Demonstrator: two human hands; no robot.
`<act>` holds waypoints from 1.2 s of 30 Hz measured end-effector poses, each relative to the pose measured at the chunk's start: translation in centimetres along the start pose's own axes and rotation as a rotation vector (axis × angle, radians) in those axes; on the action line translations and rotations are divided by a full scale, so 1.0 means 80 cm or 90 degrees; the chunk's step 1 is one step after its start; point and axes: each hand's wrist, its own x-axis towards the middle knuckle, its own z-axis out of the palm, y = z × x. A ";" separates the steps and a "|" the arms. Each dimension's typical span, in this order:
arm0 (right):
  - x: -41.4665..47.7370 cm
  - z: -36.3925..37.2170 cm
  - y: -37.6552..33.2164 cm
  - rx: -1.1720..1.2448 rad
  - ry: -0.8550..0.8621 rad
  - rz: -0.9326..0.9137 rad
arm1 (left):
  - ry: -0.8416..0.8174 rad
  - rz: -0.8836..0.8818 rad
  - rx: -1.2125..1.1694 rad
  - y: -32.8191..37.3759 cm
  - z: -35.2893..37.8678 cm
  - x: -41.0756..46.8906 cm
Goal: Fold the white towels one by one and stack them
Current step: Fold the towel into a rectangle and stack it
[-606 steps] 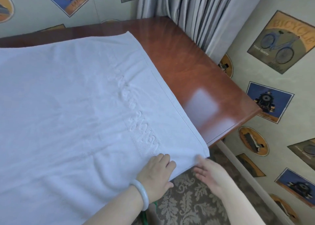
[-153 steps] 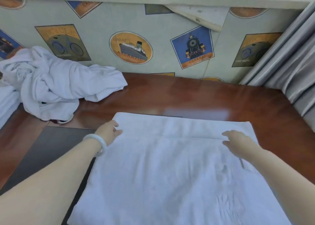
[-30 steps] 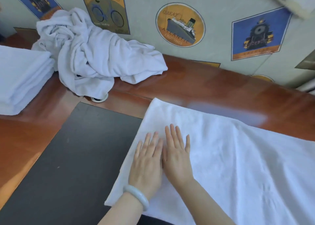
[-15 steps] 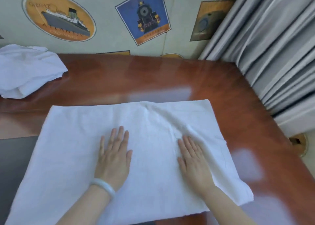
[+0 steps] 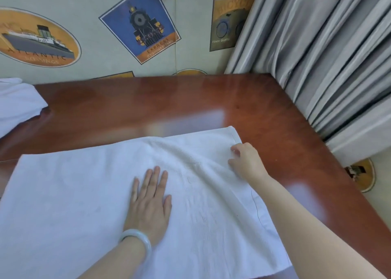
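A white towel (image 5: pixel 69 204), folded into a long band, lies flat across the near part of the wooden table (image 5: pixel 264 113). My left hand (image 5: pixel 151 202), with a pale bangle on the wrist, presses flat on the towel's middle, fingers straight. My right hand (image 5: pixel 246 161) sits at the towel's far right corner with its fingers curled onto the hem, pinching the cloth there. Part of an unfolded white towel (image 5: pixel 17 103) shows at the left edge.
Grey curtains (image 5: pixel 328 56) hang along the table's right side. A wall (image 5: pixel 95 35) with printed posters backs the table. The table's right edge runs diagonally down toward the lower right, with floor beyond it.
My right hand has left its flat spot on the towel and moved up to the far right corner, curling on the hem. My left hand stays pressed on the middle.
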 end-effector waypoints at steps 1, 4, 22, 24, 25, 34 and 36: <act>0.008 0.003 -0.001 -0.022 -0.006 -0.006 | 0.003 0.000 0.003 0.000 0.000 0.000; 0.026 0.007 -0.003 0.007 0.000 0.019 | 0.004 0.001 0.006 -0.001 0.002 0.000; 0.070 -0.023 -0.014 0.072 -0.124 0.074 | 0.073 0.017 0.020 -0.004 0.002 0.008; 0.074 -0.028 -0.018 0.079 -0.149 0.046 | 0.079 0.022 0.027 -0.003 0.002 0.008; 0.075 -0.030 -0.021 0.078 -0.181 0.043 | 0.078 0.023 0.029 -0.003 0.002 0.007; 0.084 -0.051 -0.023 0.128 -0.311 -0.034 | 0.068 0.022 0.035 -0.003 0.002 0.007; 0.083 -0.055 -0.026 0.103 -0.369 -0.003 | 0.065 0.023 0.035 -0.003 0.002 0.007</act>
